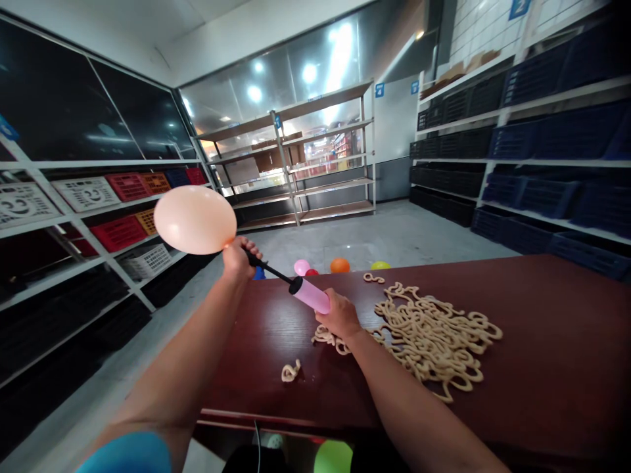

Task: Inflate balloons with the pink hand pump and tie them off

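My left hand (240, 257) is closed around the neck of an inflated peach balloon (196, 219) and the black end of a hand pump. The balloon bulges up and to the left of that hand. My right hand (339, 314) grips the pink barrel of the balloon pump (311, 295). Between both hands the black rod shows, drawn out of the barrel. The pump is held slanted above the dark red table. To the right of my right hand lies a loose heap of beige, curly rope-like pieces (438, 335); what they are made of I cannot tell.
One beige curl (290, 372) lies apart near the table's front edge (256, 417). Beyond the far edge, orange (340, 265), pink and yellow balloons rest on the floor. A green balloon (334, 456) is below the table. Crate-filled shelves (493, 157) line both sides.
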Action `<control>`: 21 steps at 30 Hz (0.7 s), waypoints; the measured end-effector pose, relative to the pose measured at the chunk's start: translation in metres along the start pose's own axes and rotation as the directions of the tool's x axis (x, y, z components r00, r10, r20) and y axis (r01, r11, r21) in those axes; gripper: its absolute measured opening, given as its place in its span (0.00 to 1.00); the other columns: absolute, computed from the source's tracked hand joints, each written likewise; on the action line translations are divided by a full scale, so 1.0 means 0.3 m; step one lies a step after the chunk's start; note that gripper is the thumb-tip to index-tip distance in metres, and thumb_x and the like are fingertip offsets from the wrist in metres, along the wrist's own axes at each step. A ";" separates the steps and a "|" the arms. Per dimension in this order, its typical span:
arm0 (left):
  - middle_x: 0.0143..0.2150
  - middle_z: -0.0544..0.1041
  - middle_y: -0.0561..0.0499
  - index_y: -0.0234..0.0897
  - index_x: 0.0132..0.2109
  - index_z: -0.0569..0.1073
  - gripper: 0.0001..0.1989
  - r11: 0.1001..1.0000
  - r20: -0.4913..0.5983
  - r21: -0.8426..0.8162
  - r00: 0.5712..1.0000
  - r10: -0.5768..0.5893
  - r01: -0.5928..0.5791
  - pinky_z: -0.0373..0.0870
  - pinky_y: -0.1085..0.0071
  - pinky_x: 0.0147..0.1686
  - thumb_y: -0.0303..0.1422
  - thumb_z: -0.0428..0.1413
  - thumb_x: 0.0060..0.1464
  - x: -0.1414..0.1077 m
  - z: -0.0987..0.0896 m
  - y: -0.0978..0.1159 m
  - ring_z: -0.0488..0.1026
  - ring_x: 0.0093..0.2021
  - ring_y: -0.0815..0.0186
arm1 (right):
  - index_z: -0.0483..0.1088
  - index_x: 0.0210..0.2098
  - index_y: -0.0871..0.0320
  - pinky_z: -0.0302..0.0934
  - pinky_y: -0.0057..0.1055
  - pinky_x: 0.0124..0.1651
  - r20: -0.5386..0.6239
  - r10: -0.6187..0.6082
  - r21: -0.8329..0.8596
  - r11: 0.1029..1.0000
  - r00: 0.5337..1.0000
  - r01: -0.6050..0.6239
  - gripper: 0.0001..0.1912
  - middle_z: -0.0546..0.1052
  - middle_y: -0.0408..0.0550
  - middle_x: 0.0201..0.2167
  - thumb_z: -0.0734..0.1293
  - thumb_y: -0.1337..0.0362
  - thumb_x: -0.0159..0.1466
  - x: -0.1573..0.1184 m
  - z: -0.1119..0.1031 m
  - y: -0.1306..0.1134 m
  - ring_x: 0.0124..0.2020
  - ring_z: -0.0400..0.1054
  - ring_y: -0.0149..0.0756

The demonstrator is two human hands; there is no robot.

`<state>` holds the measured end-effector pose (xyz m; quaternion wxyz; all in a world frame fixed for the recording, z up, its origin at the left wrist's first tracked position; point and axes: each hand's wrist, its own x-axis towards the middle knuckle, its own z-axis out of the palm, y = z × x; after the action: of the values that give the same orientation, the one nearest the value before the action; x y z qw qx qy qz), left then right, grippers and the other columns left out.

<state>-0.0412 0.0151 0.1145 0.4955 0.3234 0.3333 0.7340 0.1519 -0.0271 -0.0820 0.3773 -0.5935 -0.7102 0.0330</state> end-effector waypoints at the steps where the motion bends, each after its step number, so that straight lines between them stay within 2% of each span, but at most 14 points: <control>1: 0.16 0.52 0.58 0.38 0.23 0.52 0.08 1.000 0.008 0.007 1.000 -0.023 0.023 0.50 0.76 0.13 0.22 0.46 0.38 -0.015 0.006 -0.047 0.53 0.14 0.74 | 0.62 0.37 0.57 0.52 0.29 0.34 0.001 0.001 -0.005 1.000 1.000 -0.001 0.13 0.73 0.47 0.32 0.66 0.62 0.52 -0.001 -0.001 0.003 0.33 0.67 0.37; 4: 0.16 0.52 0.57 0.38 0.22 0.52 0.09 0.997 0.033 0.022 0.997 -0.075 0.074 0.52 0.75 0.14 0.23 0.45 0.38 -0.063 0.022 -0.180 0.54 0.14 0.73 | 0.62 0.38 0.57 0.52 0.29 0.34 0.008 -0.003 -0.004 1.000 1.000 0.003 0.16 0.73 0.46 0.32 0.67 0.60 0.52 -0.002 -0.005 0.011 0.33 0.67 0.38; 6: 0.16 0.53 0.57 0.39 0.22 0.51 0.09 0.995 0.043 0.029 0.994 -0.099 0.098 0.54 0.74 0.14 0.23 0.46 0.38 -0.086 0.027 -0.242 0.54 0.14 0.72 | 0.63 0.39 0.56 0.52 0.29 0.34 0.017 0.006 0.003 1.000 1.000 -0.006 0.17 0.74 0.46 0.32 0.67 0.60 0.52 -0.002 -0.009 0.013 0.34 0.67 0.38; 8: 0.16 0.55 0.57 0.39 0.22 0.52 0.08 0.993 0.041 0.035 0.992 -0.116 0.115 0.55 0.73 0.14 0.24 0.46 0.38 -0.097 0.029 -0.271 0.56 0.14 0.71 | 0.63 0.39 0.56 0.52 0.29 0.34 0.030 0.021 0.009 1.000 0.999 -0.022 0.17 0.74 0.46 0.32 0.68 0.60 0.51 -0.001 -0.013 0.012 0.33 0.68 0.38; 10: 0.16 0.56 0.56 0.39 0.22 0.52 0.08 0.992 0.031 0.042 0.992 -0.123 0.121 0.56 0.73 0.14 0.24 0.46 0.38 -0.092 0.026 -0.264 0.58 0.15 0.70 | 0.63 0.40 0.56 0.53 0.29 0.35 0.035 0.027 0.015 0.999 0.999 -0.028 0.18 0.74 0.46 0.33 0.68 0.60 0.51 0.002 -0.018 0.008 0.34 0.68 0.38; 13: 0.15 0.55 0.57 0.39 0.22 0.52 0.09 0.994 -0.007 0.034 0.995 -0.104 0.104 0.57 0.74 0.15 0.23 0.46 0.37 -0.061 0.011 -0.188 0.56 0.14 0.71 | 0.63 0.41 0.56 0.53 0.30 0.36 0.025 0.013 0.021 1.000 1.000 -0.013 0.18 0.74 0.46 0.33 0.67 0.60 0.52 0.006 -0.024 0.002 0.35 0.67 0.38; 18: 0.16 0.53 0.58 0.38 0.23 0.54 0.08 1.000 -0.044 0.009 0.999 -0.016 0.017 0.56 0.76 0.15 0.21 0.46 0.37 0.021 -0.038 0.034 0.53 0.13 0.74 | 0.64 0.41 0.56 0.53 0.30 0.37 0.009 -0.015 0.001 1.000 1.000 0.015 0.17 0.74 0.46 0.35 0.67 0.62 0.52 0.011 -0.023 -0.002 0.36 0.67 0.38; 21: 0.16 0.54 0.59 0.37 0.23 0.55 0.08 0.999 -0.030 0.006 0.999 0.036 -0.036 0.56 0.76 0.15 0.21 0.46 0.38 0.056 -0.065 0.124 0.53 0.13 0.74 | 0.64 0.41 0.56 0.53 0.30 0.37 -0.008 -0.027 -0.017 1.000 1.000 0.027 0.18 0.74 0.46 0.35 0.67 0.62 0.51 0.010 -0.019 -0.005 0.35 0.67 0.38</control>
<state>-0.0811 0.0170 0.1360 0.4761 0.3197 0.3370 0.7467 0.1539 -0.0274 -0.0756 0.3756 -0.5873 -0.7167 0.0195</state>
